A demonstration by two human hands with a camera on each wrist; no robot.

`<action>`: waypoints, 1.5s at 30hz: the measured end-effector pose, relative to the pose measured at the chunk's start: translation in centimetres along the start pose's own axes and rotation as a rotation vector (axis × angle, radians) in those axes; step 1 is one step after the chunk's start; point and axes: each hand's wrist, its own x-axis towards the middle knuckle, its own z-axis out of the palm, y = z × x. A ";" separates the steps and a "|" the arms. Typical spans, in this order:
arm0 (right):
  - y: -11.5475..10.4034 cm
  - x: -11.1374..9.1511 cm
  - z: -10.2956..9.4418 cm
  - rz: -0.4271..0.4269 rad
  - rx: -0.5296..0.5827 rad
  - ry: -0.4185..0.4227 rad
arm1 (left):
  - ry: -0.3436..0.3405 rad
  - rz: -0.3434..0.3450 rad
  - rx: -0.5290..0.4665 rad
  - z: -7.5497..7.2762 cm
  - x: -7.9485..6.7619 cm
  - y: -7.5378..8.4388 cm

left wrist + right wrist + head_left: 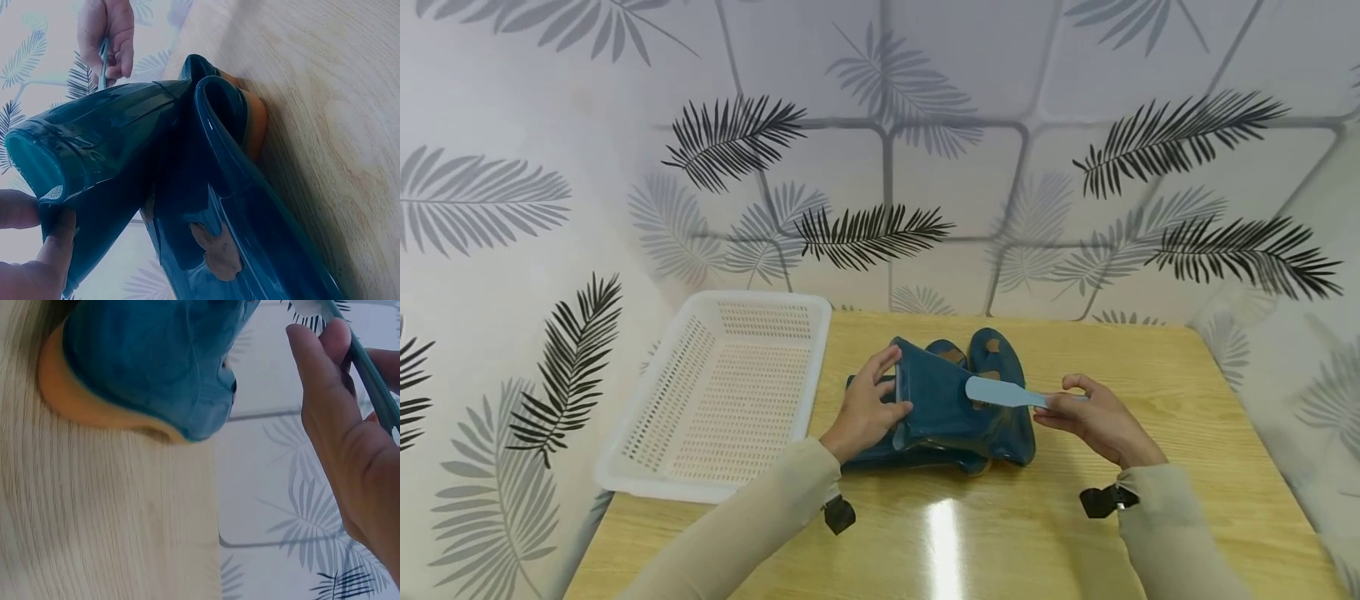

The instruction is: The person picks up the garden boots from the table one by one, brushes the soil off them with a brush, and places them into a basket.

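Teal boots (942,398), orange soles (55,387); light blue brush (996,392); white basket (760,298); yellow table (1135,367); black, grey leaf-print backdrop (587,92).

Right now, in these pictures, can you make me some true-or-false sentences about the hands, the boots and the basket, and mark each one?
1. The left hand pinches one of the boots by its top edge. True.
2. The right hand holds scissors. False: it holds a light blue brush.
3. The white basket is left of the boots. True.
4. One sole looks orange-tan. True.
5. The boots are bright red. False: they are dark blue-green.
6. The basket touches the right hand. False: they are apart, with the boots between them.
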 end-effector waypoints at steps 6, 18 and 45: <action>-0.5 -1.0 -1.2 -0.043 0.080 -0.008 | -0.010 0.015 -0.001 0.0 -0.1 0.0; 1.0 -0.2 -0.4 -0.011 0.034 0.004 | -0.002 0.025 0.026 0.2 -0.3 0.1; -0.6 -0.8 -0.7 -0.028 0.084 0.018 | 0.008 0.032 0.044 0.3 -0.3 0.1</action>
